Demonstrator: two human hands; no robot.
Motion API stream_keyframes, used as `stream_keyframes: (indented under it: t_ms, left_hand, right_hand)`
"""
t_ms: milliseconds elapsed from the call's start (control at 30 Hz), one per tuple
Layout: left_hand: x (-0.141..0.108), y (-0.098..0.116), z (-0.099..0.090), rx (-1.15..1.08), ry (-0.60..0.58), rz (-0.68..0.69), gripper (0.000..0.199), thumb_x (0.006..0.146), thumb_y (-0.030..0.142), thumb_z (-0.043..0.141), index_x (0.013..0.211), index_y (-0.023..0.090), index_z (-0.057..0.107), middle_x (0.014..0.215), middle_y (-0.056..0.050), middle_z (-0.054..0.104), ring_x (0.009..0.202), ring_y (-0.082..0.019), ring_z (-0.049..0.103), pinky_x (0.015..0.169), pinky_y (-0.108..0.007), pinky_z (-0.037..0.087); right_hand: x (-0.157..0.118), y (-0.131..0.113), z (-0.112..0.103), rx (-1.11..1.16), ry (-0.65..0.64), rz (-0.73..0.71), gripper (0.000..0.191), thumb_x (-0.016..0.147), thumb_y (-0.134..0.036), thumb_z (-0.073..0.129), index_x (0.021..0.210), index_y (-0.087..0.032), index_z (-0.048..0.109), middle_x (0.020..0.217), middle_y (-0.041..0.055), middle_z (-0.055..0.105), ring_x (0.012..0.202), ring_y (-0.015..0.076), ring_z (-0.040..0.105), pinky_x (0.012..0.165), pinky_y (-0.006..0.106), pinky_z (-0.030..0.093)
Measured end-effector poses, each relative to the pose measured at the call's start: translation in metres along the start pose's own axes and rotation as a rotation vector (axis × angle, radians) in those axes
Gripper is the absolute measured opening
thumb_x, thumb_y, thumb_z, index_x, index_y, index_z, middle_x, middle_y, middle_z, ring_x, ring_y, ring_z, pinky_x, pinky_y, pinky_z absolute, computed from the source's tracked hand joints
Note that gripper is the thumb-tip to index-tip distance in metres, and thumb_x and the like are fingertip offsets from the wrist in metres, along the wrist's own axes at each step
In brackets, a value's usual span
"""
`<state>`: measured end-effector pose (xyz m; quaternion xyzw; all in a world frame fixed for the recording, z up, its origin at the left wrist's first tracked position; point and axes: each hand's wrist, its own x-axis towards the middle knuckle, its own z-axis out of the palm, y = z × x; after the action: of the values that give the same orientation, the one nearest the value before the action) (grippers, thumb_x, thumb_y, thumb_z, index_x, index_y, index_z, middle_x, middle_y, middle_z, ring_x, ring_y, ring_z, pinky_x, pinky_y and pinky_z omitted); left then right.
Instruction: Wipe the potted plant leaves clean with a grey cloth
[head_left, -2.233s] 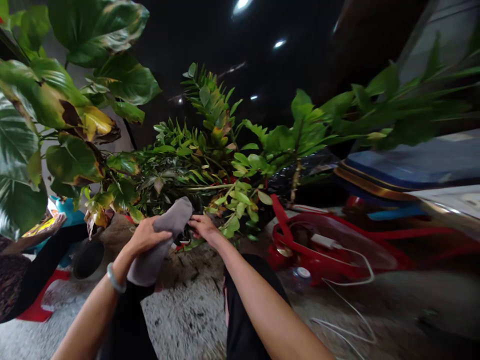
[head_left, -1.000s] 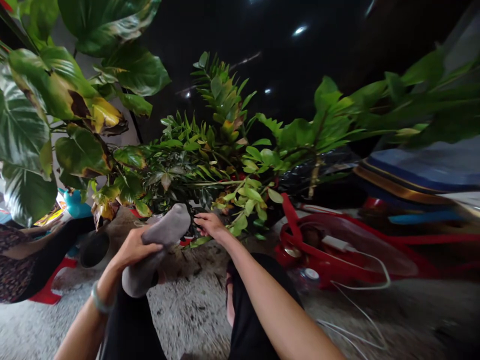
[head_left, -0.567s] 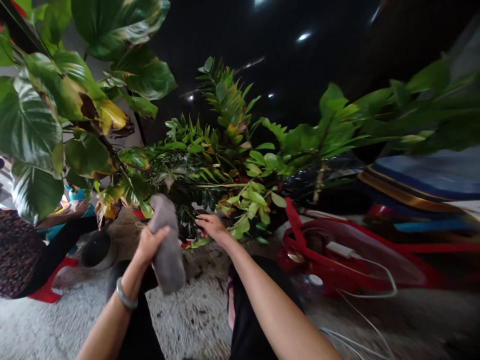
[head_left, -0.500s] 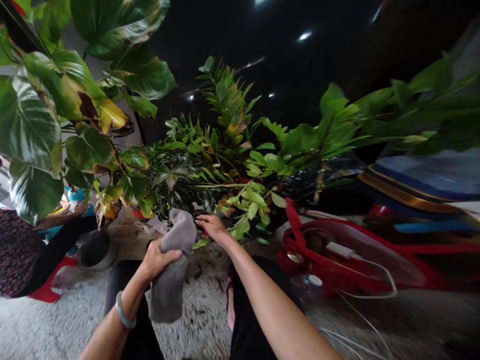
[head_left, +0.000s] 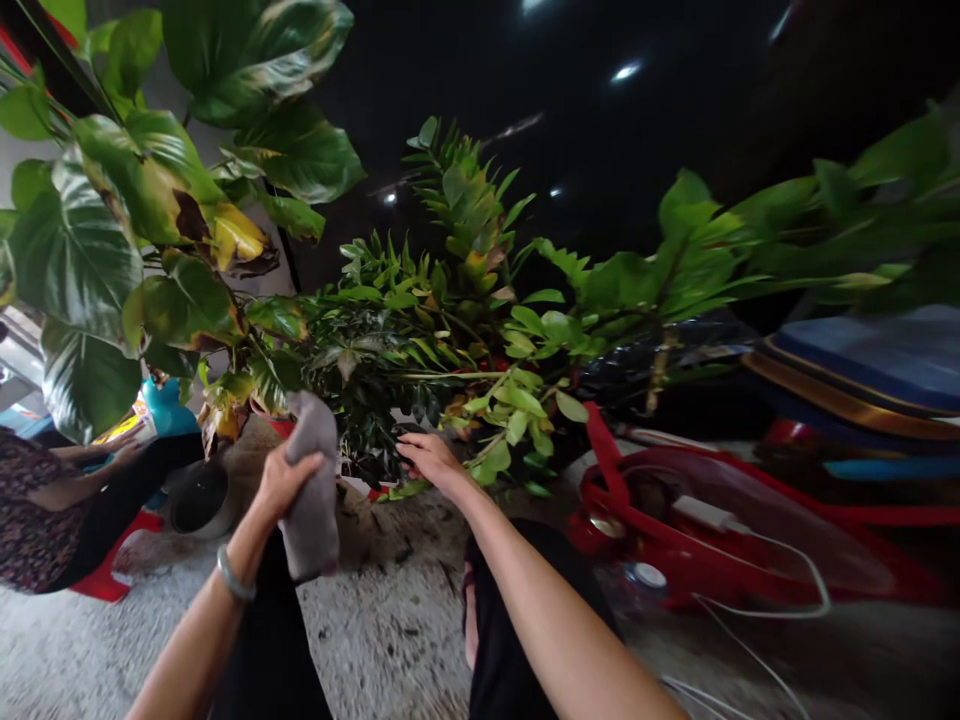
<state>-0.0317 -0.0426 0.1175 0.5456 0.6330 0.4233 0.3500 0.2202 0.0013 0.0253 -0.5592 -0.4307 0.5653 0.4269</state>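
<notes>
My left hand (head_left: 283,488) is closed around a grey cloth (head_left: 313,500), which stands up above the thumb and hangs down below the fist. The cloth is close to the left side of a low plant with dark green leaves (head_left: 371,425). At the right side of those leaves, my right hand (head_left: 435,462) has its fingers bent together on the foliage, apparently pinching a dark leaf. The fingertips are partly lost among the leaves. Light green leafy stems (head_left: 517,400) lean over just right of this hand.
A big-leaved plant (head_left: 180,300) with yellowed patches fills the upper left. At far left a seated person (head_left: 45,500) is beside a dark pot (head_left: 199,500). On the right stand a red bag (head_left: 675,540) with a white cable, a clear bottle (head_left: 645,578) and blue stacked items (head_left: 862,350).
My left hand has moved left with the grey cloth, away from my right hand. My right hand stays at the dark leaves. The view has shifted slightly left.
</notes>
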Motion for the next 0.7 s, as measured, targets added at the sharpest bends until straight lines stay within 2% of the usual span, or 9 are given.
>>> stream_keyframes:
  t_ms: [67,100,167,267,367,467,600,633,700]
  left_hand:
    - [-0.026,-0.015,0.000,-0.003,-0.095,0.004,0.040,0.061,0.040,0.084,0.089,0.012,0.078,0.077,-0.007,0.076,0.073,-0.026,0.069,0.066,-0.032,0.054]
    - [-0.035,-0.018,-0.004,-0.029,-0.068,0.006,0.042,0.062,0.042,0.083,0.092,0.012,0.078,0.078,-0.007,0.076,0.073,-0.026,0.070,0.066,-0.032,0.054]
    - [-0.038,-0.014,-0.017,-0.109,0.115,0.026,0.048,0.064,0.045,0.083,0.098,0.012,0.077,0.081,-0.007,0.077,0.074,-0.026,0.070,0.066,-0.032,0.055]
    - [-0.006,0.009,-0.035,-0.214,0.423,0.111,0.054,0.064,0.046,0.083,0.105,0.012,0.074,0.091,-0.009,0.077,0.079,-0.025,0.071,0.068,-0.032,0.057]
    - [0.034,0.026,-0.032,-0.275,0.496,0.169,0.054,0.066,0.043,0.081,0.110,0.013,0.072,0.098,-0.011,0.076,0.084,-0.024,0.072,0.072,-0.031,0.058]
    - [0.039,0.019,-0.007,-0.233,0.298,0.068,0.042,0.064,0.038,0.081,0.097,0.013,0.074,0.087,-0.010,0.076,0.079,-0.024,0.071,0.069,-0.032,0.057]
    - [-0.010,-0.010,0.017,-0.063,-0.173,-0.070,0.035,0.059,0.038,0.084,0.081,0.012,0.076,0.070,-0.005,0.073,0.067,-0.023,0.067,0.060,-0.029,0.053]
    - [-0.023,-0.014,0.016,-0.053,-0.219,-0.074,0.035,0.058,0.039,0.084,0.080,0.012,0.076,0.068,-0.004,0.072,0.065,-0.022,0.066,0.059,-0.029,0.051]
    - [-0.039,-0.013,0.004,-0.085,-0.152,-0.069,0.039,0.058,0.042,0.084,0.082,0.012,0.076,0.067,-0.003,0.071,0.062,-0.021,0.065,0.058,-0.028,0.050]
  right_hand:
    - [0.002,0.002,-0.001,-0.002,0.005,0.004,0.021,0.082,-0.019,0.064,0.098,-0.015,0.075,0.056,-0.0030,0.065,0.052,0.0140,0.063,0.045,0.020,0.044]
    - [0.003,0.003,-0.002,-0.004,0.005,0.007,0.021,0.082,-0.019,0.064,0.099,-0.015,0.075,0.056,-0.0031,0.064,0.052,0.0142,0.063,0.044,0.021,0.044]
    - [0.004,0.005,-0.004,-0.009,0.003,0.011,0.021,0.083,-0.018,0.063,0.099,-0.014,0.075,0.054,-0.0036,0.063,0.051,0.0141,0.063,0.044,0.020,0.044]
    - [0.006,0.007,-0.003,-0.014,0.005,0.011,0.020,0.082,-0.020,0.064,0.098,-0.015,0.076,0.056,-0.0036,0.064,0.054,0.0144,0.064,0.046,0.020,0.046]
    - [0.007,0.006,0.000,-0.020,0.013,0.005,0.020,0.081,-0.020,0.066,0.098,-0.016,0.076,0.061,-0.0025,0.068,0.057,0.0147,0.066,0.047,0.020,0.047]
    - [0.006,0.004,0.003,-0.030,0.010,-0.002,0.020,0.082,-0.020,0.065,0.098,-0.016,0.076,0.062,-0.0014,0.068,0.057,0.0149,0.066,0.046,0.020,0.047]
    - [0.004,0.004,-0.001,-0.042,0.002,-0.004,0.021,0.081,-0.020,0.066,0.099,-0.016,0.076,0.065,-0.0007,0.070,0.058,0.0156,0.067,0.048,0.021,0.048]
    - [0.003,0.004,-0.003,-0.043,0.001,-0.003,0.021,0.081,-0.021,0.066,0.099,-0.016,0.076,0.064,-0.0010,0.069,0.058,0.0156,0.067,0.048,0.021,0.048]
    - [0.001,0.005,-0.007,-0.044,-0.004,-0.006,0.021,0.082,-0.022,0.064,0.098,-0.016,0.076,0.058,-0.0023,0.066,0.054,0.0154,0.065,0.046,0.021,0.046]
